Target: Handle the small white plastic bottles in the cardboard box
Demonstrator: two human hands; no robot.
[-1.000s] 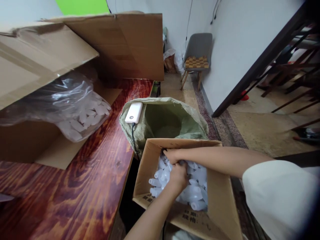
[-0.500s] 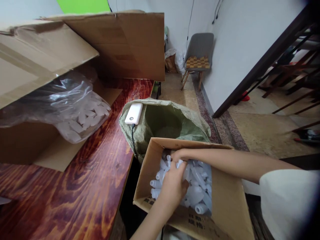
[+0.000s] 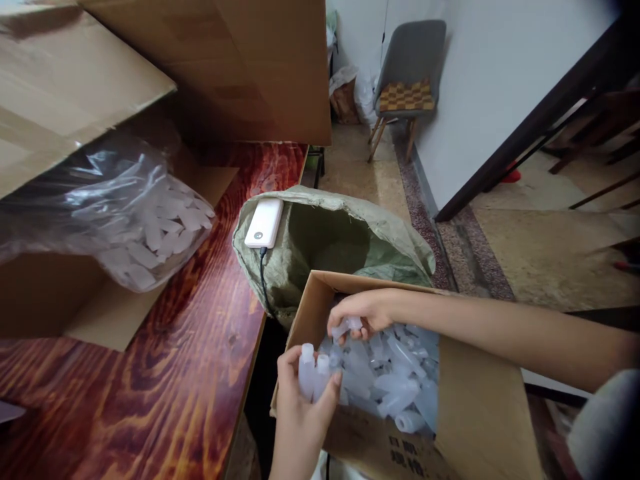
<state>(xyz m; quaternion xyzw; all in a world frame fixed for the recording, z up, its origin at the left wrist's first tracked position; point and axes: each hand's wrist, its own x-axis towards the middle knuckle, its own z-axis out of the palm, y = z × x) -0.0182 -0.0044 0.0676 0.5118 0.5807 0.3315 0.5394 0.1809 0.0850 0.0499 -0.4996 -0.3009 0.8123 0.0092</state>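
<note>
Nearest to me, my left hand (image 3: 303, 400) is curled round two small translucent white plastic bottles (image 3: 313, 373), held upright side by side with their necks up, thumb on one side and fingers wrapped about the other; it sits at the near left corner of the open brown cardboard box (image 3: 480, 427). Just beyond, my right hand (image 3: 361, 312) reaches in from the right, its fingertips pinched on one more small translucent bottle (image 3: 346, 326) lifted just above the heap. Below both hands the box is filled with a loose pile of the same pale plastic bottles (image 3: 395, 380), lying at all angles.

Behind the box stands an open green woven sack (image 3: 330, 233), touching the box's far wall. On the sack's left rim lies a white power bank (image 3: 263, 223) with a dark cable (image 3: 263, 280) running down from it. To the left is the reddish varnished wooden table (image 3: 190, 360), bearing a large cardboard carton (image 3: 75, 87) with a clear plastic bag of small pale parts (image 3: 145, 227) spilling from it. Farthest off, a grey chair with a chequered cushion (image 3: 407, 73) stands against the white wall.
</note>
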